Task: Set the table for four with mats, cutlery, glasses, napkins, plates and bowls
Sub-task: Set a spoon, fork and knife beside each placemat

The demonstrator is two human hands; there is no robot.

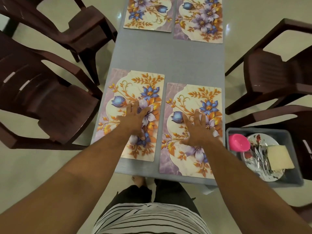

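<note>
Several floral mats lie on the grey table [168, 59]. My left hand [135, 120] rests flat with spread fingers on the near left mat [128, 92]. My right hand [198, 129] rests flat on the near right mat [190, 166]. Two more mats lie at the far end, one on the left [148, 14] and one on the right [199, 19]. A grey tub [293, 181] stands right of the table and holds a pink bowl [238, 142], patterned plates [265, 139], cutlery [260, 159] and a cream napkin [279, 157].
Dark brown plastic chairs stand on both sides: two on the left [42, 102] [79, 26] and two on the right [273, 76] [300, 119]. The tub sits on the nearer right chair. My bare foot [138, 180] shows under the table's near edge.
</note>
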